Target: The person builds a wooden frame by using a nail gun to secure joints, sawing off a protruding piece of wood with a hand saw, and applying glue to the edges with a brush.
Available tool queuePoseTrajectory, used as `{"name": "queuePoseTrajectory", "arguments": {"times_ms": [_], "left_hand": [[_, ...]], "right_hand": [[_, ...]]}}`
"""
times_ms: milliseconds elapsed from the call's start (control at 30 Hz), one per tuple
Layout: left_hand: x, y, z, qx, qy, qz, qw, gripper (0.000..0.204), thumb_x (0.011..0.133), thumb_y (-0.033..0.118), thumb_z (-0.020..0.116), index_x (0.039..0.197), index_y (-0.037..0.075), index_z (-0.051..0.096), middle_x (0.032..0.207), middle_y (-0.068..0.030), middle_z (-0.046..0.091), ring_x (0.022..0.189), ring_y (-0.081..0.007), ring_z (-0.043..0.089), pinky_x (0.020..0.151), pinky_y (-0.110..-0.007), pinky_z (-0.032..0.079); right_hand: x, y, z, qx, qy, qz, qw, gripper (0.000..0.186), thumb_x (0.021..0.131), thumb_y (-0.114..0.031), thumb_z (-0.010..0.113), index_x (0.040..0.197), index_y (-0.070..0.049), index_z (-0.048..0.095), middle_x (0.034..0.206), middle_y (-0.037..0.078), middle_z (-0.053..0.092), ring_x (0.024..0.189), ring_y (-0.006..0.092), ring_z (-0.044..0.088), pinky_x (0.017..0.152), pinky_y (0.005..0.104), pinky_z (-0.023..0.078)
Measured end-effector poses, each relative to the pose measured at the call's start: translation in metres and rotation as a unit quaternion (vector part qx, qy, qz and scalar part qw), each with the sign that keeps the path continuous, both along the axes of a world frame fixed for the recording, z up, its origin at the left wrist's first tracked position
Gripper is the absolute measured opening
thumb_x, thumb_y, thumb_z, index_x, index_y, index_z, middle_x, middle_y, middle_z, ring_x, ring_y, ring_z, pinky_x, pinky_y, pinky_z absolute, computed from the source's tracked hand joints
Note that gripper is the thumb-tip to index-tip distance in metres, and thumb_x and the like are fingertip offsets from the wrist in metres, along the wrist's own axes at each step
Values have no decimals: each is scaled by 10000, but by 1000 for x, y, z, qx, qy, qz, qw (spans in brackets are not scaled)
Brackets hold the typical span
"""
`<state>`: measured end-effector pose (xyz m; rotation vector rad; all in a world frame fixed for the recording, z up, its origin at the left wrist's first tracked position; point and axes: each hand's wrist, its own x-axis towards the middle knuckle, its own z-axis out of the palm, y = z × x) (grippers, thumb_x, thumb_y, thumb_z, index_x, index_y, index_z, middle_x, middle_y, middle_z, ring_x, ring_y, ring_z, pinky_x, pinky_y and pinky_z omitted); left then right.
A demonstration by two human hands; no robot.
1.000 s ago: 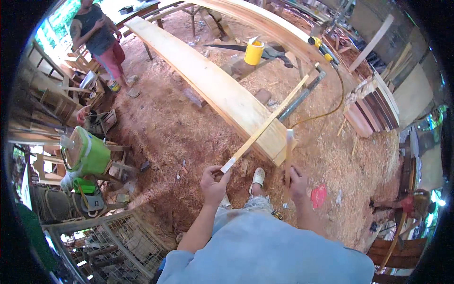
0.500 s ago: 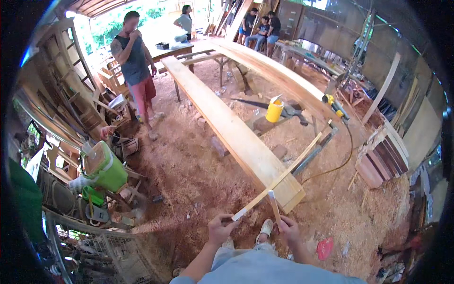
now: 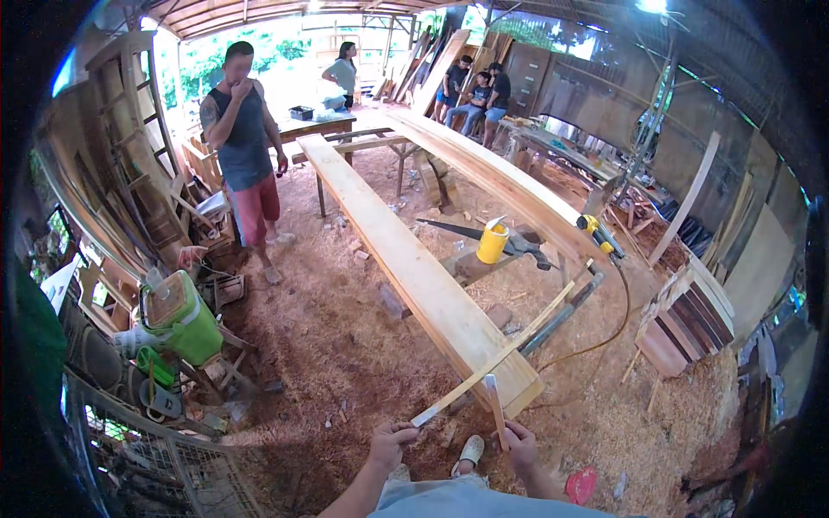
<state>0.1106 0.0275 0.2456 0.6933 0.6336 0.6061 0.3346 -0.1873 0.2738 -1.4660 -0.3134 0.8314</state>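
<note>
My left hand [image 3: 393,445] is closed, thumb and fingers pinching the near, whitish end of a long thin wooden strip [image 3: 471,380]. That strip slants away to the right across the near end of a long pale plank [image 3: 389,250]. In my right hand [image 3: 521,446] is a short flat wooden stick [image 3: 496,410], held upright with a whitish upper tip. The stick stands just short of the plank's near end. Alongside the strip's far part lies a grey metal bar clamp [image 3: 561,312].
A yellow container [image 3: 492,243] and a yellow power tool [image 3: 599,235] with a cord sit beyond the clamp. Stacked boards [image 3: 686,315] stand right. A green bucket [image 3: 183,319] stands left, near a standing person [image 3: 244,147]. Several people are farther back. Shavings cover the floor [image 3: 363,371].
The view has tilted upward, so both hands appear lower in the picture. Both grips look the same, with the strip and stick still held.
</note>
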Motion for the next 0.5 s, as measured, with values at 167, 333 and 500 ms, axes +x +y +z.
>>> {"name": "queuePoseTrajectory", "arguments": {"times_ms": [167, 333, 500], "left_hand": [[-4, 7, -2, -80, -2, -39, 996, 122, 790, -11, 711, 911, -12, 692, 835, -86, 699, 743, -188, 681, 693, -307, 557], [-3, 12, -1, -73, 32, -53, 995, 163, 807, 1, 711, 967, -16, 688, 844, -69, 694, 772, -166, 672, 736, -299, 550], [-4, 24, 2, 33, 76, -107, 991, 163, 806, -13, 722, 966, 12, 712, 931, -59, 708, 830, -143, 664, 802, -280, 526]], "right_hand": [[6, -5, -18, -20, -30, 6, 999, 331, 940, -156, 614, 1207, 39, 630, 948, 68, 691, 796, 127, 625, 696, 281, 517], [-3, 5, -1, 1, -48, -21, 999, 306, 943, -143, 580, 1181, 44, 625, 916, 86, 684, 742, 141, 624, 646, 277, 512], [-10, 16, 21, 24, 15, -14, 999, 288, 955, -114, 540, 1185, 48, 604, 880, 93, 680, 704, 150, 633, 633, 284, 530]]}}
